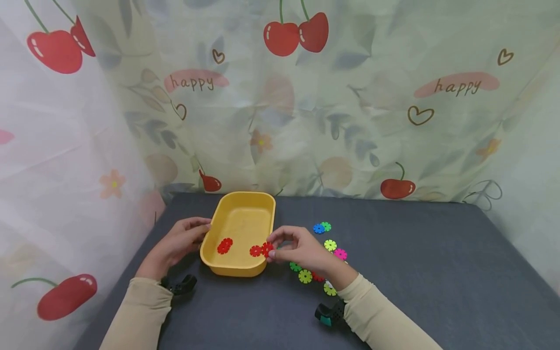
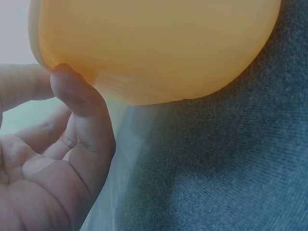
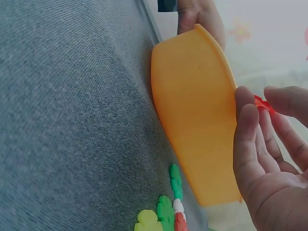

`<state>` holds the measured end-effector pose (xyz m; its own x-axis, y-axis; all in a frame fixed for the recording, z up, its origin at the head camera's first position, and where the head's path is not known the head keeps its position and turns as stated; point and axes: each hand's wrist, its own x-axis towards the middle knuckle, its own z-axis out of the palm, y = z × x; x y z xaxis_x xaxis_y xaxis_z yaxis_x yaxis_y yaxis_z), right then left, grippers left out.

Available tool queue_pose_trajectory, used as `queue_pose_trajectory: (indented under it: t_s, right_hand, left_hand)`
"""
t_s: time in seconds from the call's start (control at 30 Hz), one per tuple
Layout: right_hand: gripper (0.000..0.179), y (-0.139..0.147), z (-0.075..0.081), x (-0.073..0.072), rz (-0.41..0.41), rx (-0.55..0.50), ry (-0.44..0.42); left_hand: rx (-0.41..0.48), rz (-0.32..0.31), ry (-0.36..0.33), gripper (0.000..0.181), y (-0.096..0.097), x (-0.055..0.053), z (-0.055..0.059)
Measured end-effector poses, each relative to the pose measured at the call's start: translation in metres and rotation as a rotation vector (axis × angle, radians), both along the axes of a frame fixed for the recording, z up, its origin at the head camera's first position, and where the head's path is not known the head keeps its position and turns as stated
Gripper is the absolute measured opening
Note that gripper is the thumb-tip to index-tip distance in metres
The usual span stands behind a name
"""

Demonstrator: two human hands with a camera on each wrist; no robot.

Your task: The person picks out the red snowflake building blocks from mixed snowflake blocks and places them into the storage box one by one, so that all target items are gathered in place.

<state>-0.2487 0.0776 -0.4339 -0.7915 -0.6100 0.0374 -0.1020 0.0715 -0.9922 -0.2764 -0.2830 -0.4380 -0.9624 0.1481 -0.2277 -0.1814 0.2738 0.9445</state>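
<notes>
A yellow plastic tray (image 1: 238, 228) stands on the dark table, left of centre. My left hand (image 1: 185, 238) pinches the tray's left edge; in the left wrist view the thumb (image 2: 77, 91) lies against the rim. At the tray's right edge, my right hand (image 1: 297, 248) pinches a red notched plastic disc (image 1: 267, 249) between thumb and fingers. In the right wrist view that red disc (image 3: 263, 103) is mostly hidden by fingers. Another red disc (image 1: 255, 251) shows right beside it; whether they are joined I cannot tell. Overlapping red discs (image 1: 225, 246) lie inside the tray, on its left side.
Several loose discs lie right of the tray, partly under my right forearm: a yellow-green disc (image 1: 305, 276), a pink disc (image 1: 340, 254), and a blue disc (image 1: 319, 228) farther back. A patterned curtain (image 1: 306, 121) hangs behind the table (image 1: 415, 267).
</notes>
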Motion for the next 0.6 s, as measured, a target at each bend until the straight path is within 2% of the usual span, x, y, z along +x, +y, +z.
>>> queue_pose_trajectory:
  t_s: [0.43, 0.6]
  right_hand:
    - [0.04, -0.0004, 0.0001, 0.0007, -0.004, -0.01, 0.003]
    - [0.034, 0.0016, 0.0013, -0.0004, -0.016, 0.001, 0.022]
  left_hand:
    - [-0.002, -0.004, 0.001, 0.056, -0.0005, 0.0001, -0.0013]
    - [-0.006, -0.005, 0.004, 0.055, 0.0004, 0.0003, -0.0002]
